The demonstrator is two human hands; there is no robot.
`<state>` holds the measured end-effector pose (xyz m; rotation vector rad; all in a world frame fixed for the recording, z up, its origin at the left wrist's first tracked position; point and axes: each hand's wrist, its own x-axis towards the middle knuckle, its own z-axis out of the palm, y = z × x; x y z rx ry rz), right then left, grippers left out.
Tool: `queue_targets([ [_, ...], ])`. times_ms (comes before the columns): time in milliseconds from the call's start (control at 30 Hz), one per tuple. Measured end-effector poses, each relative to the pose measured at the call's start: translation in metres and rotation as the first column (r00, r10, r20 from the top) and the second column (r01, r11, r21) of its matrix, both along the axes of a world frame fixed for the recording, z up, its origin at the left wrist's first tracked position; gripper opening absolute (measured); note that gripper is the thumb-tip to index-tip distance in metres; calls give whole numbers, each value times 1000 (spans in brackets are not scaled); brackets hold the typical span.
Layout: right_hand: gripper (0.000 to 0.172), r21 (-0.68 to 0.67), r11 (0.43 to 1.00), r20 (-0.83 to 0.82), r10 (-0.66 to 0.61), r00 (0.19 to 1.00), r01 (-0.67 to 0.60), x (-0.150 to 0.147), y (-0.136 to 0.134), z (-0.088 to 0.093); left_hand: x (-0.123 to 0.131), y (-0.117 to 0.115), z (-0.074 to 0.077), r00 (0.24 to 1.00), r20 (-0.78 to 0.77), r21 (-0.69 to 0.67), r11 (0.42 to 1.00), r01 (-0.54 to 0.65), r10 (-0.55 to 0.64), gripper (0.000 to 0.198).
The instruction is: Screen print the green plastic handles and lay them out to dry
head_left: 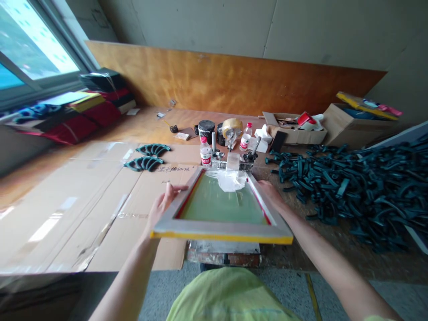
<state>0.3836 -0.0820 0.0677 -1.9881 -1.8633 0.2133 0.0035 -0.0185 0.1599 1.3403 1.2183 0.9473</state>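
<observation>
A screen printing frame (220, 228) with a green mesh is in front of me, its near edge raised above a metal plate (224, 246). White ink or paste (230, 180) lies on the far part of the mesh. My left hand (163, 204) grips the left side of the frame, with part of the fingers hidden beneath it. On the opposite side my right hand (270, 192) holds the frame's right bar; its fingertips are mostly hidden. A hinge clamp (247, 161) with upright posts meets the frame's far end, where a pale squeegee-like block (233, 163) stands.
Dark green curved parts form a big pile (327, 187) on the right and two neat rows (143, 163) on cardboard (96, 200) at left. Red-capped bottles (205, 154), a black tub (206, 129) and a tape roll (232, 127) stand behind. Open boxes (294, 133) are back right.
</observation>
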Motion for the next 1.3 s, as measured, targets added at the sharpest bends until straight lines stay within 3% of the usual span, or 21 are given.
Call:
queue_targets([
  [100,33,115,992,-36,-46,998,50,4,31,26,-12,-26,-48,995,-58,-198,978,65,-78,63],
  [200,51,187,979,29,77,997,-82,-25,68,44,-12,-37,-93,997,-36,-258,964,62,-74,80],
  [267,51,91,986,127,127,984,-139,-48,87,49,-10,-37,-113,997,-59,-250,967,39,-55,85],
  [367,28,-150,982,212,148,966,-118,-68,97,46,-9,-35,-129,994,-93,-235,971,32,-56,82],
  [433,16,-204,973,237,151,960,-103,-73,88,39,-11,-34,-132,993,-99,-238,970,43,-68,79],
  [500,10,-170,969,238,215,947,-177,-74,68,32,-12,-33,-132,992,-101,-244,969,46,-73,77],
  [633,25,-122,876,190,482,855,-467,-69,27,29,-11,-34,-132,995,-82,-255,967,31,-53,76],
  [733,26,-146,816,144,577,804,-560,-63,20,37,-10,-36,-132,997,-68,-247,969,17,-35,75],
  [833,17,-101,862,128,506,853,-496,-68,30,39,-8,-37,-130,998,-65,-232,973,4,-20,74],
  [933,18,43,917,189,383,904,-397,-81,27,23,-8,-38,-126,997,-75,-230,973,-1,-16,74],
  [1067,23,109,875,211,443,871,-471,-85,1,5,-8,-38,-124,998,-65,-250,968,1,-18,76],
  [1133,21,95,857,161,490,857,-507,-79,0,9,-8,-38,-122,998,-56,-256,967,1,-16,76],
  [1200,20,92,875,82,470,879,-476,-73,16,21,-8,-38,-117,998,-57,-262,965,-1,-15,75],
  [1300,47,69,951,-32,305,952,-302,-68,57,43,-10,-37,-99,999,-16,-293,956,23,-29,80],
])
